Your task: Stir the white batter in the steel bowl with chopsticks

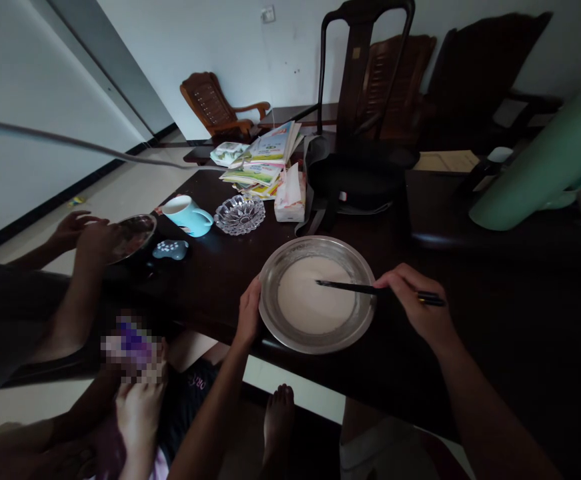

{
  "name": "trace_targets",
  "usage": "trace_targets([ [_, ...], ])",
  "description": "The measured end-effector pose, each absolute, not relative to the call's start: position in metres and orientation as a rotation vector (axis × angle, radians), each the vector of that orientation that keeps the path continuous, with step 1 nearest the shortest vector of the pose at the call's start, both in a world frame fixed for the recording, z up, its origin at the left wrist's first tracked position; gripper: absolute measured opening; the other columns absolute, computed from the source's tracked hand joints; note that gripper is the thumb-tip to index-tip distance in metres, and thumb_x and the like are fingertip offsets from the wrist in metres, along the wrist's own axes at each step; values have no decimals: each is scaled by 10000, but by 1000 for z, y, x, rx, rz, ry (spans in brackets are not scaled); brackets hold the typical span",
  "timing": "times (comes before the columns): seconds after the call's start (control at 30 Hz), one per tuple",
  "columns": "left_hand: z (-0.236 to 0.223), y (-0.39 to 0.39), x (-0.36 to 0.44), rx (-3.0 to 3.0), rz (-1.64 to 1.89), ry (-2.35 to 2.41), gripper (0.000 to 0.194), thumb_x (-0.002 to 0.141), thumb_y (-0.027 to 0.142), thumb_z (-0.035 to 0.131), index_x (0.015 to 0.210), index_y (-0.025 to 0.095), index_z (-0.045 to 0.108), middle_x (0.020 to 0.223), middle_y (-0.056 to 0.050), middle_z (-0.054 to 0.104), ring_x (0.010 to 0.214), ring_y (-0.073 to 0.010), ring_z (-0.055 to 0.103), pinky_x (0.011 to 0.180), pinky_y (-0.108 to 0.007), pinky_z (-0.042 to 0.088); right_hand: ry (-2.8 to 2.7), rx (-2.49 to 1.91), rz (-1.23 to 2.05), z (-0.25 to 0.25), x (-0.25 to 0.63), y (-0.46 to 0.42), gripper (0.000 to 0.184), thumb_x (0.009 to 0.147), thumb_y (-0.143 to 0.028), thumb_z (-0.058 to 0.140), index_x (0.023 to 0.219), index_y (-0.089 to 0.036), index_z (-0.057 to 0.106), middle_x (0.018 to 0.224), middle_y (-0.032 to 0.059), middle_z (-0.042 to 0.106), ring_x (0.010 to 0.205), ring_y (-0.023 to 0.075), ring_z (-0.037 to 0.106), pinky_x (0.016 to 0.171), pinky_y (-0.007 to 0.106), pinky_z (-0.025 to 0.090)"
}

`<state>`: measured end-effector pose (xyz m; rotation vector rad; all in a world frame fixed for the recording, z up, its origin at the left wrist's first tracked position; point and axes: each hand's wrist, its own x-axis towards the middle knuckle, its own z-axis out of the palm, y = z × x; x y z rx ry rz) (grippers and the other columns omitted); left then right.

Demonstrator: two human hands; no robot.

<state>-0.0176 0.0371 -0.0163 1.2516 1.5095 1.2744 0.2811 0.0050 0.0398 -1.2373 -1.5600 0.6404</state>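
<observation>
I had the bowl [315,343] on the table [205,280], fingers of the left hand [249,312] holding its left side, fingers of the right hand [420,307] pinching black chopsticks [347,287] above its right rim.

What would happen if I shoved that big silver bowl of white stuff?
The metal bowl would probably slide rather than tip, since it looks wide. The white mixture might slosh, as it looks runny, though it sits below the rim. That smooth, bare metal may feel slippery.
</observation>
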Motion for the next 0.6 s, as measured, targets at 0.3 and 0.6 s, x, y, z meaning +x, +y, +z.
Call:
trace_targets([
  [0.3, -13, 37, -15, 1264, 1273, 1514, 499, 881, 517, 441, 1167, 179, 672, 1240, -69, 663, 1216, -264, 540, 1078, -402, 355, -1667, -1205, 656, 40, 280, 6, 211, 903, -332, 557, 788, -237, 706, 778, 23, 704, 758, 185, 642, 727, 326, 484],
  [0.6, -17, 37, -17, 1249, 1286, 1489, 508, 885, 523, 443, 1181, 175, 666, 1252, -72, 656, 1220, -265, 538, 1083, -402, 344, -1686, -1181, 725, 41, 279, 6, 231, 909, -324, 543, 769, -236, 704, 771, 19, 704, 751, 179, 648, 721, 317, 483],
])
